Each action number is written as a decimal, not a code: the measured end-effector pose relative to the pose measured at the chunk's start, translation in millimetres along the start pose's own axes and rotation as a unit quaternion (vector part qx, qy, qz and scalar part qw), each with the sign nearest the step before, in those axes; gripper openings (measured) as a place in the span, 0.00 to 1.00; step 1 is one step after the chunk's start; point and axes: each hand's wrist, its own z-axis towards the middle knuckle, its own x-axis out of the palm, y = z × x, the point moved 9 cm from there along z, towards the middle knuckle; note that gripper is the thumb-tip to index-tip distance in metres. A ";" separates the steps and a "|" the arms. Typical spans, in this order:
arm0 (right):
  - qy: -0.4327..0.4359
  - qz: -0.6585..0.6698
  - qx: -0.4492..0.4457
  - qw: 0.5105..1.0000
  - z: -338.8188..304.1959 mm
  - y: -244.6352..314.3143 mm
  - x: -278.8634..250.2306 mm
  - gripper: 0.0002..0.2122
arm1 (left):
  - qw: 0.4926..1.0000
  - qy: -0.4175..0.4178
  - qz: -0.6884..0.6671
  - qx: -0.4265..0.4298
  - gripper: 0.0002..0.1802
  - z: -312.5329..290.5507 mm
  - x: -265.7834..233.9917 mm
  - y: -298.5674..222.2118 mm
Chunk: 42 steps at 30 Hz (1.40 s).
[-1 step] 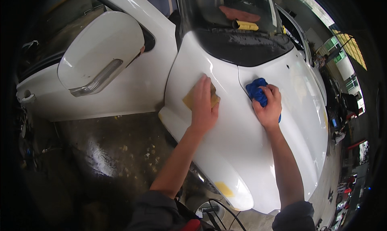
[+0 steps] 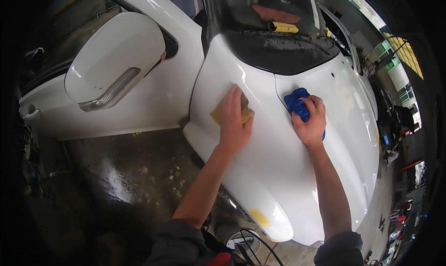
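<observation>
My left hand [image 2: 233,126] lies over a tan, sandpaper-like sheet [image 2: 216,113] on the fender of a white car [image 2: 267,164]. The fingers point up toward the windshield, and the thumb sits along the sheet's right edge. A crumpled blue cloth [image 2: 296,102] is gripped in my right hand [image 2: 312,126], resting on the hood just right of the seam between fender and hood. Part of the cloth shows below the palm; the rest is hidden under it. Yellowish patches [image 2: 259,217] mark the paint near the front corner.
On the left the car door [image 2: 139,103] stands ajar, its white side mirror [image 2: 114,64] jutting out. A yellow roll [image 2: 284,28] and a reddish cloth [image 2: 276,15] show at the windshield. Below, a bucket [image 2: 253,243] stands by a black hose [image 2: 254,252] on the wet floor [image 2: 153,173].
</observation>
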 end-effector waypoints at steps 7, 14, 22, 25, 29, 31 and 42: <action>0.005 0.002 0.018 1.000 1.1 -2.4 3.9 0.20 | 0.982 0.032 0.186 0.002 0.42 -8.3 18.3 4.2; 0.018 0.002 0.016 1.000 1.1 -1.7 8.0 0.19 | 0.991 0.048 0.111 0.062 0.41 -11.6 31.8 23.4; 0.021 -0.006 0.010 1.000 3.7 -1.1 10.3 0.20 | 0.985 0.065 0.111 0.114 0.30 -76.5 60.4 -36.4; 0.030 -0.011 0.021 0.999 4.2 -1.3 6.7 0.20 | 0.994 0.102 0.036 0.028 0.31 -17.1 43.1 1.4; 0.032 -0.011 0.020 0.999 0.4 -4.2 12.6 0.20 | 0.994 -0.030 0.109 0.007 0.37 57.7 8.5 24.5; 0.030 -0.009 0.021 0.999 2.9 -2.9 13.7 0.20 | 0.994 -0.044 0.101 0.021 0.41 13.0 23.5 8.1; 0.038 -0.006 0.017 0.999 2.1 -4.0 14.7 0.19 | 0.983 -0.080 0.150 -0.070 0.36 59.3 12.2 27.4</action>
